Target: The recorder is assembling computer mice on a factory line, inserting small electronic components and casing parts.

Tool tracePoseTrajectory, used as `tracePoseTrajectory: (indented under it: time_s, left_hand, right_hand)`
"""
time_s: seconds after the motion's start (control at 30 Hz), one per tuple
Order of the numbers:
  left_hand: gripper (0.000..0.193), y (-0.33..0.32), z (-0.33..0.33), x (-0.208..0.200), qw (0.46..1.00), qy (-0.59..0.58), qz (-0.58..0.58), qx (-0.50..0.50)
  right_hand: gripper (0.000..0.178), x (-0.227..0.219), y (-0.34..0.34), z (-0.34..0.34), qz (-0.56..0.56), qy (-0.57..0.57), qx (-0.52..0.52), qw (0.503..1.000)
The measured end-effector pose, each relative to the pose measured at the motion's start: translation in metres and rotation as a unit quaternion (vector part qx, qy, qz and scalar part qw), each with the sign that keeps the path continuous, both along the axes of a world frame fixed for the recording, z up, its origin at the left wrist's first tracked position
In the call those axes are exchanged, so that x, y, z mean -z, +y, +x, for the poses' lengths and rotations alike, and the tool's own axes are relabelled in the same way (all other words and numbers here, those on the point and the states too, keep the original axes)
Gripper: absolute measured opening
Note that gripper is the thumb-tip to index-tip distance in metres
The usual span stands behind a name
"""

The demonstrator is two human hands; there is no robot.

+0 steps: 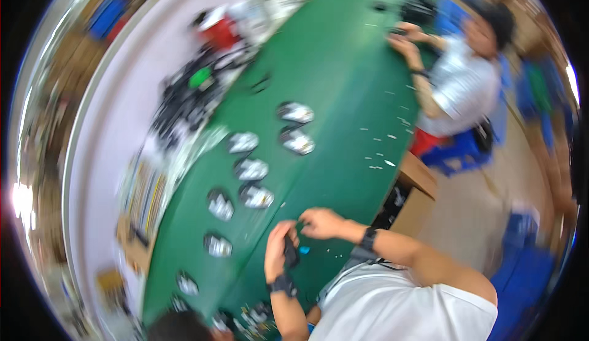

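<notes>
My left hand [280, 247] is wrapped round a small black rounded part [291, 252], whose kind the blur hides. Close beside it, my right hand [323, 224] has thumb and fingers pinched together at the left hand's fingertips; whatever lies in that pinch is too small to make out. Both wrists wear dark bands. A small bright blue piece [304, 250] lies on the green table [331, 175] by the black part. Beyond my hands, several oval black-and-silver pieces shaped like computer mice, one of them here [256, 195], are spread over the table.
An open cardboard box [416, 209] stands at the table's right edge. Small white slips [374, 157] lie near that edge. Across to the right, a seated co-worker [463, 77] handles a dark item. Black parts [190, 89] and a red container [222, 31] crowd the left ledge. Another head shows at bottom left.
</notes>
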State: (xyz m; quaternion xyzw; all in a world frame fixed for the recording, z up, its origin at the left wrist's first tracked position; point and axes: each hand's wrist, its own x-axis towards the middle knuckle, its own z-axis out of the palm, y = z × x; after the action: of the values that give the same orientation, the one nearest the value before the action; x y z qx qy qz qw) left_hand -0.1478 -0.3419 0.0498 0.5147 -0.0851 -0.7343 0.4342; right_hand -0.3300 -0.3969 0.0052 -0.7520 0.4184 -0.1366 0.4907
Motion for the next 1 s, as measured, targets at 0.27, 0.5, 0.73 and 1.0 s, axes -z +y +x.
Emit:
tracePoseTrajectory:
  time_s: [0.27, 0.5, 0.73, 1.0]
  left_hand:
    - [0.026, -0.033, -0.006, 0.019, 0.96, -0.25, -0.012, -0.127]
    - [0.036, -0.077, 0.051, 0.019, 0.722, -0.675, 0.068, -0.136]
    - [0.068, -0.089, 0.146, 0.031, 0.635, -0.739, 0.182, -0.134]
    - [0.076, -0.082, 0.149, 0.031, 0.692, -0.696, 0.19, 0.018]
  right_hand:
    - [0.023, -0.018, -0.142, 0.037, -0.08, -0.019, -0.084, 0.993]
    - [0.067, -0.013, -0.211, 0.158, -0.282, 0.082, -0.061, 0.954]
    - [0.056, 0.025, -0.228, 0.184, -0.295, 0.085, -0.053, 0.95]
    - [0.061, 0.003, -0.181, 0.186, -0.209, 0.002, 0.02, 0.978]
